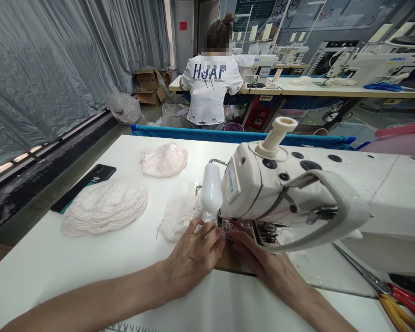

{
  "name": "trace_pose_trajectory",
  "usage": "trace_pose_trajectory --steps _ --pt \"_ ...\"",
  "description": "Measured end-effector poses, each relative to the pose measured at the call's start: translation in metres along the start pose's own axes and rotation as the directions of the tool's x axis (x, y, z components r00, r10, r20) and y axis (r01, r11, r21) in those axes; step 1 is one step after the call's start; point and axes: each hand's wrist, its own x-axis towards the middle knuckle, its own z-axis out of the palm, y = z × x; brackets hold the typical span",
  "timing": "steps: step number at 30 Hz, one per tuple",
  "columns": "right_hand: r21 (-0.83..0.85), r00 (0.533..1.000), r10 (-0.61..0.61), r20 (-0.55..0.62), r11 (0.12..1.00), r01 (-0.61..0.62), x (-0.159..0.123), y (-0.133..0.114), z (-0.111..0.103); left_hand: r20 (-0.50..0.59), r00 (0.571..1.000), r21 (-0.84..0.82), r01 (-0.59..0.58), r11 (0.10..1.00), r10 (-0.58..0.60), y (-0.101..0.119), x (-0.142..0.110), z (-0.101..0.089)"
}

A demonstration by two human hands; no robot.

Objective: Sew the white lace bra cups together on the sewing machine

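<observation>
A white lace piece (181, 216) lies under the head of a sewing machine (247, 184), its right part hidden behind the machine's white lamp-shaped knob and needle area. My left hand (196, 253) has its fingers bent and pressed together on the lace's near edge, just left of the needle. From the right, my right hand (262, 258) reaches in beneath the machine head, its fingertips at the lace close to the presser foot. The machine partly covers those fingers. A loose dark thread trails off the lace's left side.
A stack of lace pieces (105, 207) lies left, partly over a dark phone (103, 172). A single pale cup-shaped piece (165, 160) sits farther back. Scissors (363, 269) lie at right; a ruler (129, 327) shows at the front edge. A person (212, 87) sits ahead.
</observation>
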Motion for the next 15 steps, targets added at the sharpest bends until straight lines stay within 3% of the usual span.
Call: trace_pose_trajectory --steps 11,15 --pt "0.059 0.993 0.099 0.059 0.993 -0.102 -0.0015 0.0 0.0 -0.007 1.0 -0.049 0.028 0.998 -0.028 -0.0003 -0.0022 0.0057" --pt "0.052 0.996 0.071 0.059 0.996 -0.074 -0.0024 0.0006 0.0007 -0.013 0.999 -0.056 0.032 0.998 -0.033 -0.0006 -0.0027 0.0061"
